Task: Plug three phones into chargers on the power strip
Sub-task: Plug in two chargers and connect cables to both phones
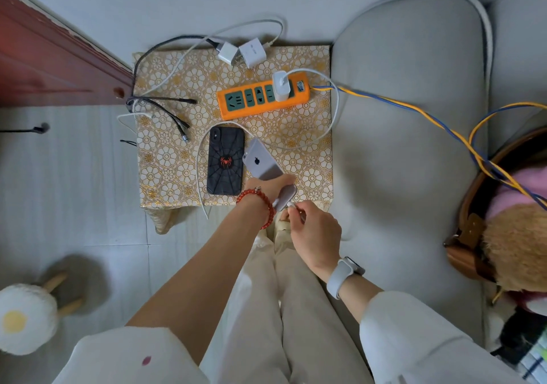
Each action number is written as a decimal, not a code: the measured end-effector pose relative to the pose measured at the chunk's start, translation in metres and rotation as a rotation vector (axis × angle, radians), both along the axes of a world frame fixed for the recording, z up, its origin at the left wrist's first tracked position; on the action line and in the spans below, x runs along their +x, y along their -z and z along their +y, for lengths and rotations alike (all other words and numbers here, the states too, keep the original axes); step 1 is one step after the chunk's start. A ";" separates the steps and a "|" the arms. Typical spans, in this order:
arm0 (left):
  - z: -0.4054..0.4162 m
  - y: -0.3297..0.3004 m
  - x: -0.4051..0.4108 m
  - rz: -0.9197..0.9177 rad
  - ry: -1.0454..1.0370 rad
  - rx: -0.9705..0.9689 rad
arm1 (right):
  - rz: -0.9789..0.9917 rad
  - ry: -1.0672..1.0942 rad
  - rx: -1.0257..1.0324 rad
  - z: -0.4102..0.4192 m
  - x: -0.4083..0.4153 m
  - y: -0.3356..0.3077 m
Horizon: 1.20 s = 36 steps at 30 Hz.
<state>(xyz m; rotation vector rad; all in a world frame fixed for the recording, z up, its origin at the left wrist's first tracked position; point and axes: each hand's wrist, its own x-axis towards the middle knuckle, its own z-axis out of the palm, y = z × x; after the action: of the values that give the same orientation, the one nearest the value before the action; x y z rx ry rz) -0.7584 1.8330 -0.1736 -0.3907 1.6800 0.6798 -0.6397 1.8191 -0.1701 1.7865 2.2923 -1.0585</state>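
My left hand [270,187] grips a silver phone [260,159], back side up, tilted above the near edge of the small patterned table [165,159]. At the phone's bottom end my right hand [313,231] pinches a white cable plug [291,205]. That cable loops back to a white charger [280,86] plugged into the orange power strip [262,96]. A black phone with a red spider case [226,160] lies face down beside the silver one. Two more white chargers [241,52] lie unplugged at the table's far edge.
A black multi-head cable [165,108] sprawls over the table's left side. A grey sofa cushion [408,135] borders the table on the right. The strip's blue-yellow cord [414,108] crosses it toward a wooden basket with plush toys [509,215]. A red door [53,58] stands at left.
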 end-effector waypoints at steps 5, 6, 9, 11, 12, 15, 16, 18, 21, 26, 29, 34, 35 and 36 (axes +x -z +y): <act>0.010 0.009 0.010 0.071 0.120 0.009 | 0.011 0.032 -0.116 0.008 0.014 0.007; 0.013 0.014 0.014 0.089 0.205 -0.007 | 0.003 0.015 -0.181 0.014 0.018 0.010; 0.010 0.028 0.032 0.211 0.513 -0.083 | 0.004 0.085 -0.316 0.039 0.034 0.013; 0.001 0.036 0.047 0.304 0.732 -0.085 | 0.030 0.123 -0.261 0.052 0.044 0.012; -0.004 0.040 0.054 0.340 0.807 -0.088 | 0.046 0.119 -0.227 0.057 0.047 0.011; -0.006 0.050 0.069 0.448 0.881 -0.128 | 0.080 0.040 -0.142 0.066 0.042 0.008; -0.002 0.053 0.072 0.495 0.887 -0.131 | 0.084 0.006 -0.111 0.069 0.039 0.008; 0.012 0.060 0.074 0.591 0.894 -0.120 | 0.080 -0.039 -0.064 0.077 0.035 0.010; 0.033 0.068 0.074 0.629 0.866 -0.064 | 0.069 -0.040 -0.027 0.086 0.035 0.013; 0.037 0.069 0.062 0.537 0.842 0.061 | 0.049 -0.061 -0.038 0.089 0.035 0.016; 0.018 0.062 0.026 0.837 0.826 0.052 | 0.052 -0.121 -0.014 0.089 0.026 0.017; -0.009 0.066 -0.072 1.031 0.821 -0.112 | 0.076 -0.296 0.050 0.093 -0.012 0.022; -0.014 0.069 -0.090 0.968 0.810 -0.173 | 0.081 -0.341 0.051 0.093 -0.021 0.024; -0.019 0.073 -0.104 0.923 0.792 -0.219 | 0.072 -0.402 0.050 0.093 -0.030 0.027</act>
<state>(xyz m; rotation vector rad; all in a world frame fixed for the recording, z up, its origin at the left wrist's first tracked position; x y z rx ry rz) -0.8626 1.8143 -0.2465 0.5311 2.5455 0.0397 -0.6696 1.9126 -0.1973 1.2349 2.5860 -1.0112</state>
